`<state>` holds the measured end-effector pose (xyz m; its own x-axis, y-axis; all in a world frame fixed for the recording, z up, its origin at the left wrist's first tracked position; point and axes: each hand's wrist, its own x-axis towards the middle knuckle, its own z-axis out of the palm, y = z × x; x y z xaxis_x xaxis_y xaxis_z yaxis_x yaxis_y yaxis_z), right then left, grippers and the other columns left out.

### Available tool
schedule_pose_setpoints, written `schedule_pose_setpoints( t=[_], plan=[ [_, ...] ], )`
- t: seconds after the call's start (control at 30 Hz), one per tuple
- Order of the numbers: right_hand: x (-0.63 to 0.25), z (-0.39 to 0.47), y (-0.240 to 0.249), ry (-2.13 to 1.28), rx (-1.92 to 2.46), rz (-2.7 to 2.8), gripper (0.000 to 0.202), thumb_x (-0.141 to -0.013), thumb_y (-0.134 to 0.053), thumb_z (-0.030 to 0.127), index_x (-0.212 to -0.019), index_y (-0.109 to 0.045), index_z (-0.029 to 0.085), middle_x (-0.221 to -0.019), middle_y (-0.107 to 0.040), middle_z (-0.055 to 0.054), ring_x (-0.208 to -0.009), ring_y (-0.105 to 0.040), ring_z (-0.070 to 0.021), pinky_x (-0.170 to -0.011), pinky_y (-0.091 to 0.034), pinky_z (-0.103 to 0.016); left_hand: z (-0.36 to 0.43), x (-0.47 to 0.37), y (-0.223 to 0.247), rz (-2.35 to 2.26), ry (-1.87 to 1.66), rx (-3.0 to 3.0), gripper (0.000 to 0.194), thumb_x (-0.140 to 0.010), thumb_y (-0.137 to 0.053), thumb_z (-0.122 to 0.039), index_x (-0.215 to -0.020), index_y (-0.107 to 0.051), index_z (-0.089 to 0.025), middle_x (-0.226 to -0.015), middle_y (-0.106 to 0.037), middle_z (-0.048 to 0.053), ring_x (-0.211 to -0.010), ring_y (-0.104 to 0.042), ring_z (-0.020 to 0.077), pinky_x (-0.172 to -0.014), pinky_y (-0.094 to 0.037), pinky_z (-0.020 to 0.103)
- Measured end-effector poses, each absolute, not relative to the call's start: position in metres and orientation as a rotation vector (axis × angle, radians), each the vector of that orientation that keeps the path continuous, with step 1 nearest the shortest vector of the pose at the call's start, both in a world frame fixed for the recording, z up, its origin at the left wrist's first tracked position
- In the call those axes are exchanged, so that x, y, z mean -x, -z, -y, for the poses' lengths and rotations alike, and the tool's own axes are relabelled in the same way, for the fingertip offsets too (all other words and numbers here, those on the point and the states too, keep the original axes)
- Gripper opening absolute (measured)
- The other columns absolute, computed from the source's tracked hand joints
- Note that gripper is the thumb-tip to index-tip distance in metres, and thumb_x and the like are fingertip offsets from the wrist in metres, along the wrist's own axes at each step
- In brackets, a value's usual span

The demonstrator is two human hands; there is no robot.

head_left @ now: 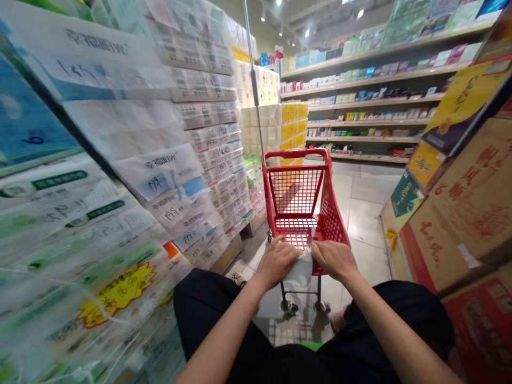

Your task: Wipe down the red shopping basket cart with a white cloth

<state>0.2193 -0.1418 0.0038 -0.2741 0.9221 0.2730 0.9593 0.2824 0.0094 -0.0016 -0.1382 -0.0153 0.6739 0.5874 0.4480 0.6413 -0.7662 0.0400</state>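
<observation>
Paper packs are towering on my left, while the red cart is standing ahead of my knees. At its near edge, my left hand is clamping the white cloth; my right hand is curling beside it, gripping what, I can't tell.

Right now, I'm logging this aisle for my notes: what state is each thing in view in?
Red cart: standing on its wheels
White cloth: hanging limp between the hands
Left hand: curled, touching the cloth
Right hand: curled, close to the cloth; grip unclear
Paper packs: wrapped, stacked
Cardboard boxes: stacked
Shelves: stocked
Ceiling lights: lit
</observation>
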Motion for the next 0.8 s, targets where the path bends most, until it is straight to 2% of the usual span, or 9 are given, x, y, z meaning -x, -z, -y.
schedule_pose_setpoints(
  t=[0.1, 0.2, 0.33, 0.5, 0.67, 0.8],
  plan=[
    [-0.216, 0.141, -0.003, 0.251, 1.746, 2.334, 0.049, -0.1, -0.023, 0.041, -0.087, -0.067, 0.023, -0.085, -0.072, -0.003, -0.077, -0.064, -0.0151, -0.059, -0.028, -0.027, 0.133, 0.028, 0.017, 1.074, 0.698, 2.693, 0.028, -0.098, -0.04, -0.029, -0.12, -0.058, -0.029, -0.126, -0.06, 0.002, -0.129, -0.045, 0.019, -0.121, -0.01, 0.051],
    [-0.212, 0.14, -0.004, 0.264, 1.753, 2.324, 0.05, -0.1, -0.022, 0.041, -0.086, -0.066, 0.023, -0.084, -0.072, -0.002, -0.076, -0.064, -0.0155, -0.058, -0.027, -0.027, 0.134, 0.042, 0.018, 1.16, 0.727, 2.631, 0.029, -0.098, -0.039, -0.028, -0.119, -0.058, -0.029, -0.136, -0.053, 0.003, -0.138, -0.035, 0.0208, -0.12, -0.006, 0.054],
    [-0.205, 0.14, -0.006, 0.27, 1.746, 2.328, 0.052, -0.1, -0.02, 0.042, -0.084, -0.065, 0.022, -0.083, -0.072, -0.003, -0.076, -0.064, -0.0156, -0.059, -0.026, -0.028, 0.142, 0.031, 0.017, 1.223, 0.772, 2.616, 0.026, -0.098, -0.041, -0.027, -0.115, -0.06, -0.029, -0.12, -0.062, 0.002, -0.133, -0.041, 0.0191, -0.121, -0.011, 0.051],
    [-0.201, 0.139, -0.005, 0.275, 1.751, 2.331, 0.052, -0.101, -0.02, 0.042, -0.089, -0.066, 0.022, -0.083, -0.072, -0.004, -0.078, -0.064, -0.015, -0.059, -0.026, -0.028, 0.148, -0.008, 0.016, 1.298, 0.823, 2.589, 0.02, -0.095, -0.048, -0.032, -0.107, -0.062, -0.025, -0.096, -0.063, 0.003, -0.106, -0.056, 0.0198, -0.116, -0.026, 0.048],
    [-0.204, 0.137, 0.001, 0.313, 1.765, 2.324, 0.05, -0.101, -0.021, 0.041, -0.096, -0.068, 0.023, -0.086, -0.073, -0.004, -0.081, -0.065, -0.0164, -0.059, -0.026, -0.028, 0.152, -0.043, 0.018, 1.398, 0.862, 2.533, 0.014, -0.091, -0.053, -0.029, -0.101, -0.061, -0.022, -0.093, -0.062, 0.004, -0.096, -0.056, 0.0221, -0.103, -0.036, 0.05],
    [-0.208, 0.136, 0.003, 0.319, 1.76, 2.322, 0.049, -0.101, -0.023, 0.042, -0.091, -0.067, 0.023, -0.085, -0.073, -0.003, -0.078, -0.064, -0.0157, -0.058, -0.025, -0.028, 0.151, -0.044, 0.016, 1.341, 0.795, 2.596, 0.013, -0.094, -0.047, -0.025, -0.096, -0.059, -0.021, -0.09, -0.063, 0.003, -0.09, -0.057, 0.0198, -0.092, -0.042, 0.042]
  ],
)
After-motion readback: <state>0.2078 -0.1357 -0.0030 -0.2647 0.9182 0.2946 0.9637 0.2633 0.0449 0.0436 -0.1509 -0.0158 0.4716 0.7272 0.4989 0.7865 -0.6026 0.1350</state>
